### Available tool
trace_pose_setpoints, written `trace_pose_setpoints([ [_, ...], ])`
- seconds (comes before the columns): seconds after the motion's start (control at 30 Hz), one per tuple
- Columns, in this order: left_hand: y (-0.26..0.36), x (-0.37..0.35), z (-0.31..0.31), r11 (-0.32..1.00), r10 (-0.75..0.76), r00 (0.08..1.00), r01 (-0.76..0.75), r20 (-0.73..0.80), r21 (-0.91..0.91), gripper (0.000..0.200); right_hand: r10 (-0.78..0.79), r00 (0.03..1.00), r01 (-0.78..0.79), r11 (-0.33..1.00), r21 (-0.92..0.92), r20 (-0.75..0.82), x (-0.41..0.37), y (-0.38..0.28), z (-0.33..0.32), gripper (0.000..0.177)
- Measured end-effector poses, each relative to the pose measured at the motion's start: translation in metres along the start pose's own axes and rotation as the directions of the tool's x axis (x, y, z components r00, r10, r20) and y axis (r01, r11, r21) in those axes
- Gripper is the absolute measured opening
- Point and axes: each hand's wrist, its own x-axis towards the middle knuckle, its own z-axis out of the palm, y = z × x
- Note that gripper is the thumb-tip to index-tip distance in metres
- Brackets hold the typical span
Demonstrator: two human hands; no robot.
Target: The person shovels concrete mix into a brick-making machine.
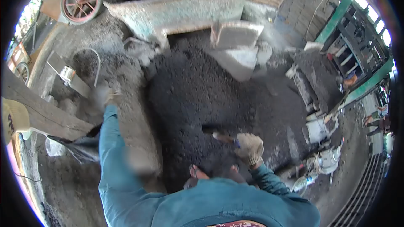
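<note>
My right hand [250, 149], in a pale knitted glove, is closed around the handle of a shovel-like tool [224, 137]. Its far end meets the dark heap, and I cannot make out the blade clearly. The dark, crumbly heap [195, 88] spreads in front of my sandalled feet [197, 171]. My left arm stretches out to the left; my left hand [112, 97], also gloved, is small and blurred. It is beside a blurry greyish rounded thing [99, 96] on the dusty ledge [130, 96]. Its fingers are not clear.
A worn trough-like hopper [185, 12] stands behind the heap. A red-spoked wheel [81, 1] is at the back left, near a metal bracket with a small box [67, 74]. A wooden beam [46, 105] juts in at left. Green-framed machinery [353, 54] and a motor [328, 160] stand right; people [378, 120] are beyond.
</note>
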Motion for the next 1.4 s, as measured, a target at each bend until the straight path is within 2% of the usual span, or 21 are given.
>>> trace_pose_setpoints([
  [0.1,-0.002,-0.099,0.228,0.676,0.48,0.877,-0.373,-0.005,-0.635,0.023,0.048,0.991,-0.049,0.999,0.001,0.127,-0.012,0.004,0.003,0.021],
  [0.13,0.041,-0.166,0.193,0.506,0.479,0.679,0.304,0.556,-0.807,0.02,0.067,0.982,-0.069,0.998,0.001,0.175,-0.015,0.005,0.005,0.023],
  [0.17,0.099,-0.247,0.127,0.391,0.309,0.24,0.85,0.92,-0.353,0.017,0.071,0.976,-0.079,0.996,0.031,0.208,-0.018,0.005,0.002,0.024],
  [0.2,0.122,-0.315,0.145,0.395,0.313,0.305,0.819,0.9,-0.415,0.015,0.075,0.968,-0.092,0.994,0.061,0.239,-0.021,0.002,-0.005,0.026],
  [0.23,0.118,-0.357,0.227,0.296,0.521,0.013,0.935,0.853,-0.195,0.018,0.08,0.959,-0.108,0.99,0.09,0.271,-0.024,0.002,-0.009,0.027],
  [0.27,0.159,-0.427,0.206,0.405,0.342,0.157,0.865,0.926,-0.297,0.027,0.1,0.897,-0.166,0.979,0.118,0.431,-0.029,0.006,-0.008,0.044],
  [0.3,0.162,-0.468,0.256,0.165,0.817,-0.199,0.98,0.542,0.111,0.038,0.046,0.891,-0.165,0.96,0.228,0.452,-0.04,0.009,0.001,0.045],
  [0.37,0.243,-0.554,0.203,0.137,0.447,0.086,0.977,0.891,-0.163,0.055,-0.026,0.879,-0.204,0.882,0.425,0.476,-0.08,0.02,0.039,0.049],
  [0.53,0.334,-0.632,0.189,-0.275,0.891,0.199,0.952,0.409,0.136,0.065,-0.061,0.915,-0.241,0.71,0.662,0.399,-0.084,0.11,-0.051,0.039],
  [0.57,0.35,-0.641,0.181,-0.348,0.76,0.234,0.934,0.606,0.075,0.053,-0.037,0.919,-0.263,0.683,0.681,0.393,-0.081,0.13,-0.087,0.035],
  [0.63,0.408,-0.645,0.162,-0.442,0.403,0.296,0.892,0.866,-0.099,0.032,0.03,0.922,-0.366,0.387,0.846,0.386,-0.09,0.194,-0.123,0.057],
  [0.7,0.432,-0.663,0.198,-0.511,0.484,0.342,0.858,0.805,-0.057,0.022,0.235,0.771,-0.529,-0.282,0.8,0.592,-0.111,0.246,-0.147,0.041],
  [0.73,0.443,-0.669,0.203,-0.468,0.524,0.193,0.879,0.83,0.091,0.015,0.254,0.705,-0.483,-0.511,0.711,0.662,-0.115,0.277,-0.15,0.045],
  [0.83,0.505,-0.709,0.125,-0.17,0.211,0.207,0.97,0.955,-0.173,0.01,0.366,0.532,-0.383,-0.7,0.603,0.763,-0.174,0.372,-0.071,0.054],
  [0.87,0.519,-0.709,0.115,-0.039,0.21,0.096,0.995,0.973,-0.09,0.011,0.035,0.611,-0.383,-0.861,0.334,0.791,-0.191,0.392,-0.027,0.04],
  [0.93,0.532,-0.711,0.131,0.217,0.229,-0.062,0.976,0.971,0.012,0.014,0.211,0.177,-0.701,-0.658,0.273,0.961,-0.183,0.361,0.014,0.03],
  [0.97,0.527,-0.715,0.158,0.337,0.245,-0.11,0.941,0.963,0.022,0.016,-0.369,0.416,-0.629,-0.777,-0.03,0.831,-0.227,0.389,0.109,0.03],
  [1.0,0.516,-0.727,0.186,0.365,0.376,0.053,0.909,0.925,-0.2,0.022,-0.002,0.347,-0.66,-0.711,0.242,0.938,-0.2,0.356,0.09,0.032],
  [1.13,0.497,-0.711,0.156,0.484,0.56,-0.007,0.815,0.828,-0.32,0.035,0.172,0.368,-0.678,-0.623,0.391,0.914,-0.169,0.373,0.171,0.01],
  [1.27,0.431,-0.711,0.044,-0.185,0.657,0.053,0.978,0.752,0.093,0.063,0.206,0.365,-0.407,-0.842,0.354,0.908,-0.164,0.415,0.247,0.006],
  [1.4,0.446,-0.738,0.048,-0.234,0.481,0.432,0.902,0.762,-0.363,0.055,0.274,0.333,-0.42,-0.813,0.402,0.902,-0.139,0.462,0.292,0.006],
])
